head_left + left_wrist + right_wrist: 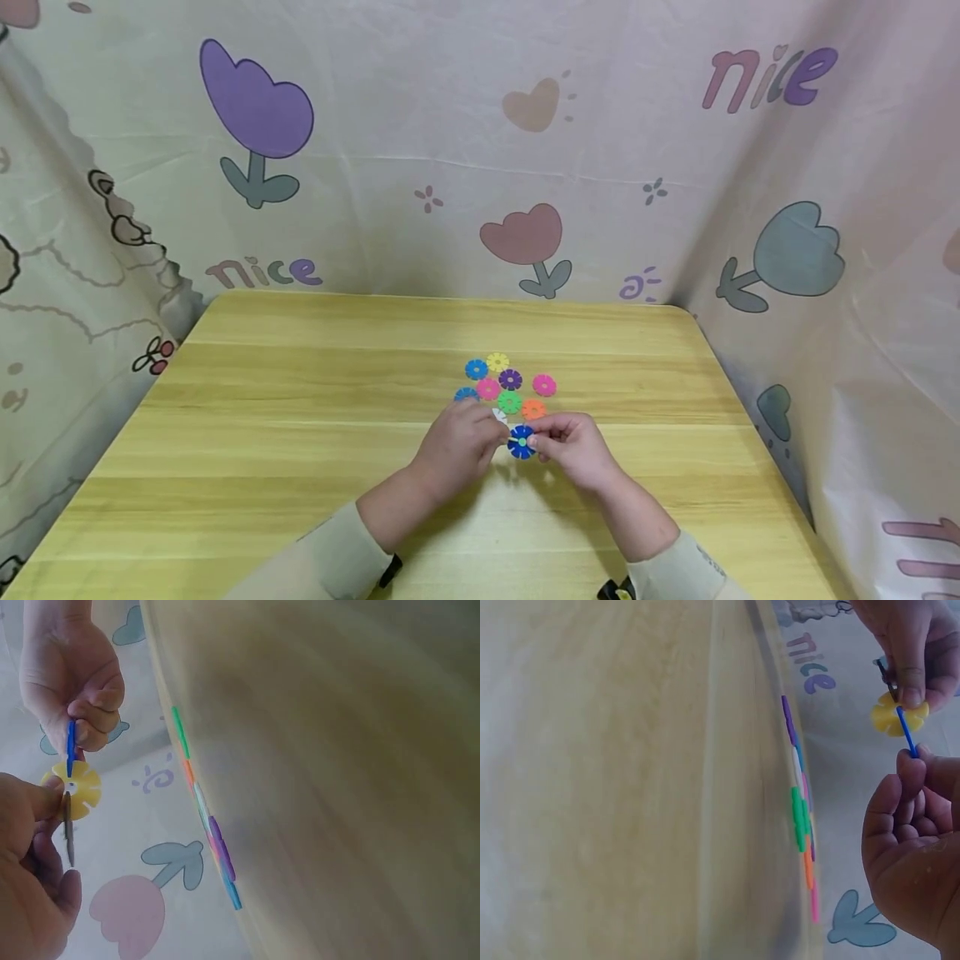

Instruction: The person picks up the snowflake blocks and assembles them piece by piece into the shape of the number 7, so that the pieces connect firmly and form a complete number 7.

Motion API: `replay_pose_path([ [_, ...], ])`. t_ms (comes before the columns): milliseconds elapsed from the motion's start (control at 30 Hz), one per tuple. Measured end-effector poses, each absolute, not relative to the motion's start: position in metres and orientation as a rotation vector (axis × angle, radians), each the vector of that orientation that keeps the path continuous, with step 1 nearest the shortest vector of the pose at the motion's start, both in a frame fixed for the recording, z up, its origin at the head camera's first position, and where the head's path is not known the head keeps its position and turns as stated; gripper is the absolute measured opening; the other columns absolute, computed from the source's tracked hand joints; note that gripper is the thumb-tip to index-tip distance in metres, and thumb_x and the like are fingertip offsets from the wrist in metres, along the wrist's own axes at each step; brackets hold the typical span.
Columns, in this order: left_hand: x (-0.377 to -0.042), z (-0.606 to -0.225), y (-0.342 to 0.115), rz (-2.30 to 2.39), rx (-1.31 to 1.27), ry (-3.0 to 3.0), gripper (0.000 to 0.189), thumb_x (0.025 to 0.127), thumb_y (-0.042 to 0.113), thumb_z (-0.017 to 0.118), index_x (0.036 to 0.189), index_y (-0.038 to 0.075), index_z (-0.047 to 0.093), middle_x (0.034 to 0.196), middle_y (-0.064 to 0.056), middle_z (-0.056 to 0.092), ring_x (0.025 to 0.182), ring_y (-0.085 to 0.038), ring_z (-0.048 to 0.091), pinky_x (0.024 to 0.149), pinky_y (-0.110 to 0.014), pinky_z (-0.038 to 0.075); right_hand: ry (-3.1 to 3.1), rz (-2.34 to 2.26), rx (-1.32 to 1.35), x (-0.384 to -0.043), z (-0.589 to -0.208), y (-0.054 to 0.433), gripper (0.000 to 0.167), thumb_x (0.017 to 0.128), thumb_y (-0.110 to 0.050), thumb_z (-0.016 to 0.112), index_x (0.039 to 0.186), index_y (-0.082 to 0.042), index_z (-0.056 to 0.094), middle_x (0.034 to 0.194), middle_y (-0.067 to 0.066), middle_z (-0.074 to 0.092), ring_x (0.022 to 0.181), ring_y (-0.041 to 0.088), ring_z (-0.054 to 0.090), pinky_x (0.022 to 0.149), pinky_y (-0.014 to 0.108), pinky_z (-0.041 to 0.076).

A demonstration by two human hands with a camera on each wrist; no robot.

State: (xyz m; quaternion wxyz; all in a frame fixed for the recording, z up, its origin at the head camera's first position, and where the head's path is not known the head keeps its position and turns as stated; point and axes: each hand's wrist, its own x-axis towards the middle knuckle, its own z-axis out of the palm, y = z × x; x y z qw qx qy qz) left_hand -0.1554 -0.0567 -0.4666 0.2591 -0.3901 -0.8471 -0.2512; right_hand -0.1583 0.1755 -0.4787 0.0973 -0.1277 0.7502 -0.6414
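Wooden table (262,433) carries loose discs (510,380). Just above it, left hand (457,446) pinches a yellow disc (71,790); right hand (573,450) pinches a blue disc (521,442), both touching.

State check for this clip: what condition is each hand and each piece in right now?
left hand: pinches the yellow disc
right hand: pinches the dark blue disc
yellow disc: held above the table, slotted onto the blue disc's edge
dark blue disc: held above the table, joined to the yellow one
loose discs: lying flat on the table, clustered, not joined
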Motion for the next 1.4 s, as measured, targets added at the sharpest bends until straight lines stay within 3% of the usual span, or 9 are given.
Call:
replay_pose_path([
  [500, -0.152, -0.459, -0.059, -0.646, -1.026, -2.502, 0.005, 0.093, 0.018, 0.084, 0.093, 0.015, 0.080, 0.090, 0.006, 0.069, 0.082, -0.014, 0.059, 0.073, -0.028, 0.052, 2.292, -1.814, -0.374, -0.157, -0.479, 0.167, 0.016, 0.097, 0.011, 0.067, 0.110, 0.015, 0.073, 0.094, 0.024, 0.074, 0.071, 0.009, 0.062, 0.067, 0.022, 0.056],
  [800, -0.154, -0.462, -0.058, -0.680, -0.985, -2.521, 0.004, 0.096, 0.014, 0.081, 0.092, 0.014, 0.080, 0.093, 0.004, 0.070, 0.085, -0.015, 0.062, 0.075, -0.027, 0.055, 2.386, -1.764, -0.348, -0.160, -0.485, 0.168, 0.015, 0.101, -0.002, 0.069, 0.109, 0.008, 0.076, 0.093, 0.013, 0.074, 0.077, 0.015, 0.064, 0.070, 0.026, 0.057],
  [1067, -0.154, -0.463, -0.060, -0.714, -0.899, -2.590, 0.005, 0.097, 0.014, 0.079, 0.092, 0.015, 0.080, 0.095, 0.004, 0.071, 0.089, -0.016, 0.065, 0.079, -0.030, 0.058, 2.557, -1.666, -0.309, -0.164, -0.486, 0.174, 0.016, 0.101, -0.005, 0.069, 0.109, 0.006, 0.076, 0.102, 0.014, 0.076, 0.085, 0.015, 0.066, 0.076, 0.026, 0.056],
  [1400, -0.154, -0.462, -0.061, -0.717, -0.829, -2.649, 0.005, 0.097, 0.016, 0.080, 0.093, 0.018, 0.081, 0.093, 0.007, 0.068, 0.087, -0.013, 0.062, 0.076, -0.029, 0.057, 2.697, -1.497, -0.350, -0.168, -0.487, 0.178, 0.014, 0.096, -0.002, 0.076, 0.109, 0.003, 0.077, 0.089, 0.001, 0.072, 0.078, 0.014, 0.063, 0.070, 0.027, 0.056],
])
